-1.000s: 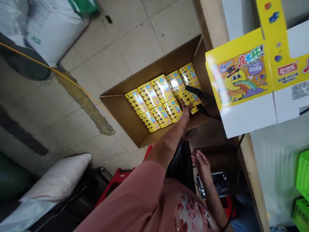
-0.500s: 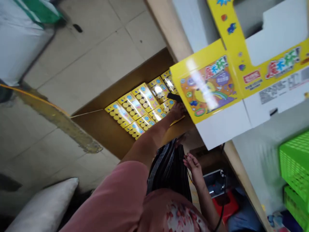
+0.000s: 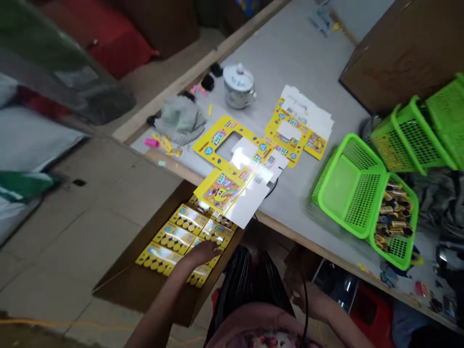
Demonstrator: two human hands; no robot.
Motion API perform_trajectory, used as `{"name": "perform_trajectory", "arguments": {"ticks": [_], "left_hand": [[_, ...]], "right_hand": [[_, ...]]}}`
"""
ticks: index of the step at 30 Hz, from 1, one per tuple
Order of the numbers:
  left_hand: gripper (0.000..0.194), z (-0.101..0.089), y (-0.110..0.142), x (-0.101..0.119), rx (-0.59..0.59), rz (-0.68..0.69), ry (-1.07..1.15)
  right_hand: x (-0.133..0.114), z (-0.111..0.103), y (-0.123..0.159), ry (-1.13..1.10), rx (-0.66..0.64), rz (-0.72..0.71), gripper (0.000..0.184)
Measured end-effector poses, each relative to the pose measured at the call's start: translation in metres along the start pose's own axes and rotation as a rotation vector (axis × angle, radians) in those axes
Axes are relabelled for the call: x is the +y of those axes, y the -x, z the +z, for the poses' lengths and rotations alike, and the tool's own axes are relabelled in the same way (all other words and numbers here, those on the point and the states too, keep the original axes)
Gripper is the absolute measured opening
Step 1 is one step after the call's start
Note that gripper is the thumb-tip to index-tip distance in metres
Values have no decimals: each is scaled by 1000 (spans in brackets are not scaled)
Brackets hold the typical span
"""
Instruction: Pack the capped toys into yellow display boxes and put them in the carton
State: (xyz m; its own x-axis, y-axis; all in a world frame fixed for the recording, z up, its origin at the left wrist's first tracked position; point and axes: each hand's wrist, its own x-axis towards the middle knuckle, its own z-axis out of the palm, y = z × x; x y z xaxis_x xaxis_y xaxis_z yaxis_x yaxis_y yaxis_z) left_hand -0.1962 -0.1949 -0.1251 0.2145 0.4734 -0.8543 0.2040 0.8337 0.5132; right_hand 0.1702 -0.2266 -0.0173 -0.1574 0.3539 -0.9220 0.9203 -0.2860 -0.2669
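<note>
My left hand (image 3: 203,252) reaches down with fingers stretched flat over the rows of small yellow boxes (image 3: 174,236) packed in an open cardboard carton (image 3: 119,289) on the floor. It holds nothing. My right hand (image 3: 297,290) hangs low under the table edge beside a black bag (image 3: 250,282); it is blurred and its fingers do not show clearly. A flat yellow printed box blank (image 3: 232,170) lies on the table (image 3: 290,53), its end hanging over the edge above the carton.
A stack of more yellow blanks (image 3: 299,126) lies mid-table. Green mesh baskets (image 3: 346,186) stand at the right, one (image 3: 396,220) holding several small dark and gold items. A white lidded pot (image 3: 238,86), a grey cloth (image 3: 179,118) and a brown box (image 3: 406,48) sit farther back.
The view has swung up from the floor carton to take in the tabletop. My left hand has drawn back from the far boxes toward the near side of the carton.
</note>
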Motion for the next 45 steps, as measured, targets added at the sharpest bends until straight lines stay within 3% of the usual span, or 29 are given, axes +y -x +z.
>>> {"name": "perform_trajectory", "arguments": {"ticks": [2,3,4,6,7,9,12,14,17,21,23,26,28,30,32,34,35,36,38,41,43,45], "left_hand": [[46,-22,46,25,-146,-12,-104],[47,-30,64,46,-242,40,-121],[49,-36,76,72,-257,127,-133],[50,-36,80,135,-41,410,-196],[47,-31,71,170,122,585,-222],[45,-13,33,235,306,831,-317],[46,14,-45,301,397,848,-346],[50,24,-91,317,473,787,-373],[51,27,-125,311,487,712,-442],[57,24,-124,298,466,636,-598],[61,24,-119,302,464,595,-680],[59,24,-111,313,469,558,-770],[47,21,-101,320,480,588,-785],[30,12,-82,323,551,723,-693],[23,1,-53,325,703,907,-469],[21,-9,-16,329,810,1051,-121],[21,-11,4,333,760,1108,63],[26,-10,24,338,619,1154,186],[34,1,61,349,218,1195,213],[26,39,100,358,-229,1174,-151],[23,67,110,354,-440,1135,-354],[21,90,108,340,-572,1096,-428]], "right_hand": [[-16,-44,32,35,-182,-33,18],[-27,-71,43,-56,-262,-106,18],[-40,-101,49,-191,-289,-168,19],[-72,-166,44,-412,-170,-298,28],[-89,-199,33,-470,-74,-373,28],[-124,-266,-2,-622,175,-480,23],[-173,-352,-75,-920,529,-350,8],[-197,-395,-123,-948,649,-259,4],[-212,-431,-181,-891,695,-113,8],[-207,-435,-215,-793,646,-9,19],[-204,-430,-215,-739,616,-15,13],[-207,-428,-199,-649,598,-66,22],[-211,-433,-176,-609,619,-120,20],[-213,-441,-141,-578,658,-221,13],[-207,-445,-90,-528,691,-431,9],[-195,-437,-29,-442,679,-718,19],[-187,-427,2,-388,655,-847,25],[-178,-413,33,-328,623,-943,30],[-161,-376,85,-188,574,-1041,33],[-134,-314,130,-33,576,-1017,26],[-109,-275,143,-33,627,-972,27],[-78,-240,152,-71,766,-960,27]]}}
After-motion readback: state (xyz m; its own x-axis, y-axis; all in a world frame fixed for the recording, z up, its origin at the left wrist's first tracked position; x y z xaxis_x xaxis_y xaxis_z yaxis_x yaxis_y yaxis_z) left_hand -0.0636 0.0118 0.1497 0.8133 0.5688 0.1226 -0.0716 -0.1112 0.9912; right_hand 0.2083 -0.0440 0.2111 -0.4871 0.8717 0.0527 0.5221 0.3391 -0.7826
